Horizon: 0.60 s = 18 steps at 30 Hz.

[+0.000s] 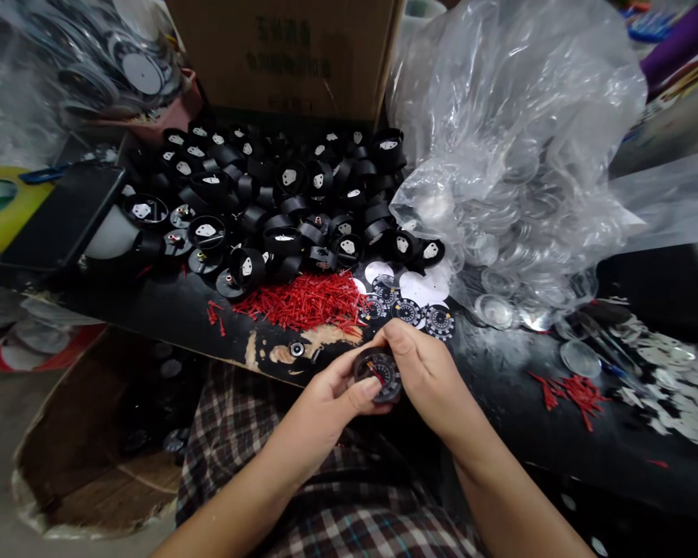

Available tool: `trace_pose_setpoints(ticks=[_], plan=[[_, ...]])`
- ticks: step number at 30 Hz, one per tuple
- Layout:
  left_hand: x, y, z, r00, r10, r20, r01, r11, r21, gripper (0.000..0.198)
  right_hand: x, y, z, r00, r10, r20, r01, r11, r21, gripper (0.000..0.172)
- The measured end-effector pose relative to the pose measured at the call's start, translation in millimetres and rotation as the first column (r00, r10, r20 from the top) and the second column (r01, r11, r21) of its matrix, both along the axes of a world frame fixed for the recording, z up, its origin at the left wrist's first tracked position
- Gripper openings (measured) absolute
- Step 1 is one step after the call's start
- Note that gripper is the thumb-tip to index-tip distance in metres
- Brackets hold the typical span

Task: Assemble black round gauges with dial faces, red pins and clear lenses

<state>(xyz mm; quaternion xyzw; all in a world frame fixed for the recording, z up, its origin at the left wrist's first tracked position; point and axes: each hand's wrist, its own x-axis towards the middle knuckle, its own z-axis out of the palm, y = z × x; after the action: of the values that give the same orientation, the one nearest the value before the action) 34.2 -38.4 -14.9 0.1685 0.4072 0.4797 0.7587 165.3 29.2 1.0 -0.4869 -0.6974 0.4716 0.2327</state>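
Over my lap, at the bench's front edge, both hands close around a small round black dial gauge (387,369) with a printed face and a red pointer. My left hand (342,387) grips it from the left, thumb lying on the face. Around its right rim curl the fingers of my right hand (419,364), partly hidden. Just beyond lie printed black dial discs (408,311) and blank white discs (422,287). To their left is a heap of red pointers (308,302). Many black round housings (282,240) with white plates are piled behind.
A plastic bag of clear round lenses (500,225) stands right of the pile. White plates (668,380) and a few red pointers (582,397) lie at far right. A cardboard box (291,54) stands behind. Below left is an open bin (52,465); yellow tape (26,209) sits above it.
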Motion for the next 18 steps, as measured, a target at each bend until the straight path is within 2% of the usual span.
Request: trace_pose_setpoints(ticks=[2,8,13,16,18], plan=[[-3,0,1.8,0.998,-0.015,0.069,0.016,1.000,-0.021,0.041,4,2,0.8,1.000,0.021,-0.023,-0.022,0.998,-0.061,0.044],[-6,-3,6.2,0.991,-0.003,0.135,0.012,0.998,-0.063,0.035,8,1,2.9,0.998,0.052,-0.036,-0.054,0.996,-0.072,0.040],[-6,-5,6.1,0.995,0.052,0.087,-0.048,0.998,-0.042,0.027,6,-3,10.0,0.993,0.114,0.014,-0.113,0.993,-0.044,0.019],[-4,-5,5.5,0.997,0.037,0.068,-0.035,0.999,-0.027,0.027,4,-5,11.4,0.995,0.091,0.028,-0.090,0.996,-0.017,0.011],[-3,-6,5.1,0.996,0.004,0.086,-0.001,0.999,-0.043,0.027,3,-6,9.9,0.999,0.041,0.019,-0.040,0.999,-0.011,0.022]])
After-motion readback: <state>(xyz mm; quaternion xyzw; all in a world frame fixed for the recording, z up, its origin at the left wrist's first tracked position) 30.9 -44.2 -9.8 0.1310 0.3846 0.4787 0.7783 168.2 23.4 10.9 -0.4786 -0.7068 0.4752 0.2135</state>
